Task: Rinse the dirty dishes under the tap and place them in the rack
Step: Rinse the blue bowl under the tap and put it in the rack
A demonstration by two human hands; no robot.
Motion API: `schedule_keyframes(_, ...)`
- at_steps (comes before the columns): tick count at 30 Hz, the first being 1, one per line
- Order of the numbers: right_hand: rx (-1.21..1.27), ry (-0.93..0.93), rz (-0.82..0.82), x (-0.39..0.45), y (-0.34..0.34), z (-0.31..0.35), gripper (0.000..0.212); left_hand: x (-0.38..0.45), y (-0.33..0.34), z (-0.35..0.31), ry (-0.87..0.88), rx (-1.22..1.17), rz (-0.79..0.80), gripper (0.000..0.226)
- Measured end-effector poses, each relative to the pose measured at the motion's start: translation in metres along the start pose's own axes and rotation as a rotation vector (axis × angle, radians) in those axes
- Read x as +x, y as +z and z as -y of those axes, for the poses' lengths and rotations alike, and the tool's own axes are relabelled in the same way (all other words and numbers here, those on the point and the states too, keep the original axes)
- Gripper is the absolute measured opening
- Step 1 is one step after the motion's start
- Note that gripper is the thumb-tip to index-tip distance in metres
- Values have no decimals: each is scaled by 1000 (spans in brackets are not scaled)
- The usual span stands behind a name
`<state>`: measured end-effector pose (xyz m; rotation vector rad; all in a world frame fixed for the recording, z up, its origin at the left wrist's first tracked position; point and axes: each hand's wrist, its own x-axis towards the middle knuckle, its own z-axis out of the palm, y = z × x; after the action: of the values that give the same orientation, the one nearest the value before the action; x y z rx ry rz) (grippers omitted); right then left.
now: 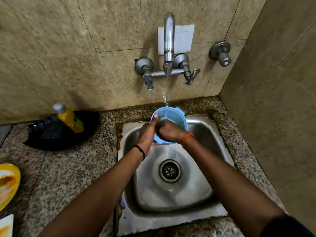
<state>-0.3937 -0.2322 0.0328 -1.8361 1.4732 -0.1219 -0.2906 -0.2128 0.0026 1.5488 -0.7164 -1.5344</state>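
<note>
Both hands are on a light blue plastic cup (172,117) held over the back of the steel sink (201,170), just above centre frame. Left hand (147,135) is wrapped around the cup's left side with the thumb up on the rim, so it's closed on it. Right hand (168,131) lies curled across the cup's front, but I can't tell if it's gripping or just rubbing. Thin stream from the wall tap (169,43) runs straight into the cup.

Over on the left, a yellow soap bottle (71,119) leans on a black pan (59,132) on the granite counter (71,170). Dirty yellow plate (10,183) pokes in at the left edge. No rack in frame.
</note>
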Motion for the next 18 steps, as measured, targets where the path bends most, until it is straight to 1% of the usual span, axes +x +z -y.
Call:
schedule_keyframes(1,-95,17,57,-1,-1,-2,17,0,-3,0,6,16,11,39)
schedule_keyframes(2,-210,41,56,2,-3,-4,15,0,-5,1,11,44,27,39)
schedule_keyframes(3,-337,63,-19,5,-6,-4,19,-2,-5,1,15,67,36,40)
schedule_keyframes(4,-422,64,-140,9,-8,-3,24,-3,-3,2,13,73,42,40)
schedule_keyframes(5,-407,35,-226,10,-7,1,26,-4,-1,2,1,56,37,41)
schedule_keyframes(6,-346,-19,-238,12,-5,5,27,-3,-1,1,-25,23,35,41)
schedule_keyframes(7,-240,-66,-155,12,-3,9,25,-3,-2,-1,-50,-11,36,42)
schedule_keyframes(8,-127,-80,-34,13,-2,9,23,-1,-6,-1,-61,-26,34,42)
schedule_keyframes(9,-32,-34,93,10,-5,7,25,0,-11,-1,-51,-11,34,43)
schedule_keyframes(10,32,45,187,8,-9,4,29,1,-15,1,-31,35,38,45)
schedule_keyframes(11,33,117,234,6,-13,2,31,1,-17,2,-11,88,38,48)
schedule_keyframes(12,-25,154,192,8,-17,1,31,2,-17,4,-2,121,43,50)
schedule_keyframes(13,-123,144,87,10,-18,0,31,0,-15,5,-8,120,50,51)
schedule_keyframes(14,-116,100,-10,13,-16,3,30,0,-13,6,-17,97,58,51)
schedule_keyframes(15,-43,38,-32,14,-12,6,29,-1,-12,5,-25,64,57,51)
schedule_keyframes(16,82,24,26,15,-7,7,29,-1,-12,4,-34,41,55,52)
schedule_keyframes(18,235,116,248,14,-2,0,32,0,-17,2,-29,41,75,57)
